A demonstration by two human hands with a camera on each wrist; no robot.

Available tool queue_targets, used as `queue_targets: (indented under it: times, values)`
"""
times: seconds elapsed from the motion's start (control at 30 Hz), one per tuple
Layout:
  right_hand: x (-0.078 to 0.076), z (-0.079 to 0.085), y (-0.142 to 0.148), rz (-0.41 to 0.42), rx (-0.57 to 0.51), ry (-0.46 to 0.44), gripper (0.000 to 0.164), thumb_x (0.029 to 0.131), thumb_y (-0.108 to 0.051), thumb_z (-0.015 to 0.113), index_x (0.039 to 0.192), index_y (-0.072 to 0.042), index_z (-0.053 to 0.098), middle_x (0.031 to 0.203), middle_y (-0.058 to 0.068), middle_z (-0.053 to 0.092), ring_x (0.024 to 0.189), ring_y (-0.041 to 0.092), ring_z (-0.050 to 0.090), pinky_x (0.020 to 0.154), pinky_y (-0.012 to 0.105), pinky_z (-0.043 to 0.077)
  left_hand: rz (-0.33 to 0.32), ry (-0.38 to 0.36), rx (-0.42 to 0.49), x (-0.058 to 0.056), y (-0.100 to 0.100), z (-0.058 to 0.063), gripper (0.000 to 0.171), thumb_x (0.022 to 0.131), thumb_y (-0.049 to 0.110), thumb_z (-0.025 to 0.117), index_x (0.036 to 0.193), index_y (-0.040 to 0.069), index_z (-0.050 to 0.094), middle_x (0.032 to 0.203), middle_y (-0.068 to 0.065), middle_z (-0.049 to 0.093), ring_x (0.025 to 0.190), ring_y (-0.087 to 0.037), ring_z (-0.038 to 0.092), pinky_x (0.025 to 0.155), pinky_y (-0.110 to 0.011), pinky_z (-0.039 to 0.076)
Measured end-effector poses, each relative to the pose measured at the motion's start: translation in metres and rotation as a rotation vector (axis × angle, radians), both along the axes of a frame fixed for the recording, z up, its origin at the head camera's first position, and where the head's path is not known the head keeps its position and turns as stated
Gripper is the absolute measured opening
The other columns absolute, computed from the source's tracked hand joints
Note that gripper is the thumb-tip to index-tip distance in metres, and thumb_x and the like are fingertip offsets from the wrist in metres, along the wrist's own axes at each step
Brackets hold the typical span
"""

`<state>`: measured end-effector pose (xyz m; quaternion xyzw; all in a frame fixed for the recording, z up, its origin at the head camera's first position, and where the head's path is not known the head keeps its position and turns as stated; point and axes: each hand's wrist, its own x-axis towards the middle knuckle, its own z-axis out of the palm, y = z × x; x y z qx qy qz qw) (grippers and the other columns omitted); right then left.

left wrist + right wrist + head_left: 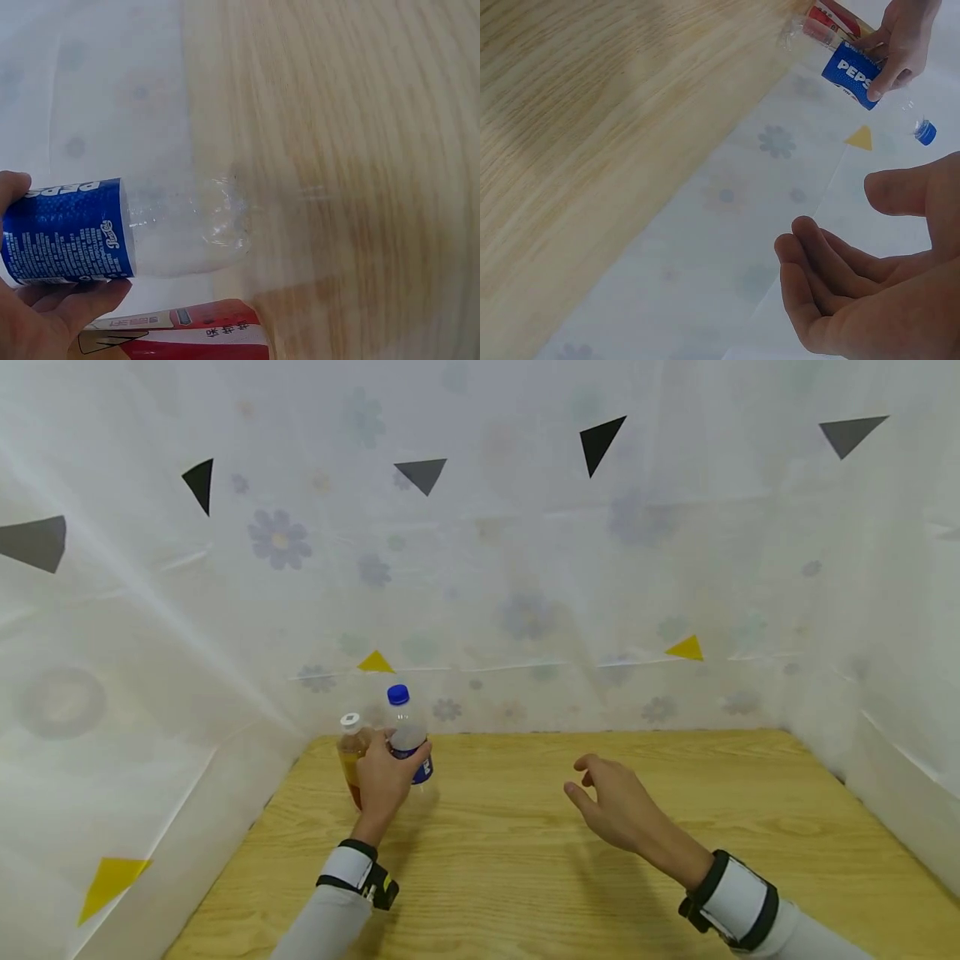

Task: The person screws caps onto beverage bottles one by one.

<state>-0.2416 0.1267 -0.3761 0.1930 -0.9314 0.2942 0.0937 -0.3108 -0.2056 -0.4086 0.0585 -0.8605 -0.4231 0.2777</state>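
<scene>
My left hand [385,781] grips a clear plastic Pepsi bottle [407,727] around its blue label, at the back left of the table. The bottle has a blue cap and looks empty; it stands roughly upright. Whether its base touches the table I cannot tell. Close beside it, on the left, is a second bottle [349,758] with a white cap and amber contents, partly hidden by the hand. Its red and white label [202,337] shows in the left wrist view. Over the table's right half hovers my right hand [618,806], fingers loosely curled around nothing.
The wood-grain table [495,877] meets a pale plastic curtain [510,568] with flower prints along its back and sides. Black, grey and yellow triangles are on the curtain, among them a yellow triangle [377,662] behind the bottles.
</scene>
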Motion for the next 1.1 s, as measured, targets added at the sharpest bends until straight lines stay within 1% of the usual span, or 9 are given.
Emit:
queue_targets:
  times: [0.1, 0.27, 0.5, 0.63, 0.77, 0.87, 1.03, 1.1]
  values:
    - [0.000, -0.001, 0.001, -0.009, 0.004, -0.014, 0.036, 0.103, -0.021, 0.060, 0.129, 0.003, 0.059, 0.109, 0.017, 0.068, 0.098, 0.035, 0.066, 0.074, 0.044, 0.056, -0.011, -0.011, -0.001, 0.000, 0.002, -0.002, 0.068, 0.084, 0.041, 0.082, 0.132, 0.000, 0.057, 0.120, -0.024, 0.070, 0.108, -0.039, 0.071, 0.086, -0.055, 0.059]
    - [0.002, -0.003, 0.005, -0.022, 0.016, -0.045, 0.034, 0.102, -0.019, 0.061, 0.128, 0.003, 0.059, 0.104, 0.014, 0.068, 0.089, 0.026, 0.067, 0.070, 0.039, 0.055, -0.042, -0.041, 0.006, -0.002, 0.006, -0.001, 0.069, 0.084, 0.041, 0.082, 0.133, 0.000, 0.056, 0.124, -0.024, 0.069, 0.112, -0.040, 0.069, 0.089, -0.055, 0.058]
    - [0.000, -0.007, 0.007, -0.026, 0.012, -0.071, 0.033, 0.102, -0.019, 0.060, 0.127, 0.003, 0.059, 0.101, 0.012, 0.069, 0.085, 0.023, 0.067, 0.070, 0.038, 0.055, -0.077, -0.017, 0.023, -0.001, 0.006, 0.002, 0.067, 0.083, 0.037, 0.084, 0.131, -0.001, 0.056, 0.125, -0.025, 0.068, 0.114, -0.040, 0.068, 0.091, -0.056, 0.057]
    - [0.001, -0.010, 0.006, -0.028, 0.007, -0.096, 0.033, 0.102, -0.019, 0.061, 0.127, 0.002, 0.059, 0.099, 0.010, 0.068, 0.079, 0.017, 0.064, 0.067, 0.035, 0.053, -0.087, -0.022, 0.021, -0.003, 0.005, 0.001, 0.072, 0.084, 0.038, 0.084, 0.136, -0.001, 0.052, 0.127, -0.026, 0.067, 0.116, -0.041, 0.067, 0.093, -0.056, 0.056]
    - [0.003, -0.012, 0.006, -0.021, -0.009, -0.119, 0.034, 0.102, -0.019, 0.061, 0.128, 0.002, 0.058, 0.098, 0.009, 0.068, 0.074, 0.013, 0.062, 0.064, 0.032, 0.052, -0.079, -0.001, 0.023, -0.004, 0.004, 0.000, 0.080, 0.083, 0.039, 0.084, 0.142, 0.001, 0.046, 0.128, -0.025, 0.067, 0.116, -0.041, 0.067, 0.094, -0.057, 0.056]
    - [0.003, -0.013, 0.005, -0.017, -0.017, -0.127, 0.034, 0.102, -0.020, 0.061, 0.128, 0.002, 0.058, 0.098, 0.009, 0.068, 0.074, 0.013, 0.062, 0.064, 0.033, 0.052, -0.076, 0.018, 0.039, -0.004, 0.004, 0.002, 0.084, 0.084, 0.040, 0.083, 0.147, 0.002, 0.042, 0.132, -0.025, 0.065, 0.118, -0.041, 0.065, 0.094, -0.058, 0.055]
    - [0.002, -0.013, 0.005, -0.022, -0.009, -0.130, 0.034, 0.102, -0.019, 0.061, 0.128, 0.002, 0.058, 0.098, 0.008, 0.067, 0.074, 0.013, 0.061, 0.064, 0.032, 0.051, -0.096, 0.032, 0.070, -0.006, 0.003, 0.006, 0.089, 0.085, 0.043, 0.081, 0.153, 0.007, 0.036, 0.142, -0.025, 0.058, 0.125, -0.041, 0.062, 0.094, -0.059, 0.055]
    - [0.001, -0.014, 0.005, -0.019, -0.008, -0.132, 0.033, 0.102, -0.019, 0.061, 0.128, 0.002, 0.058, 0.097, 0.008, 0.067, 0.073, 0.012, 0.061, 0.063, 0.031, 0.051, -0.110, 0.045, 0.089, -0.006, 0.002, 0.008, 0.089, 0.086, 0.043, 0.081, 0.154, 0.010, 0.035, 0.143, -0.023, 0.057, 0.124, -0.040, 0.062, 0.093, -0.058, 0.055]
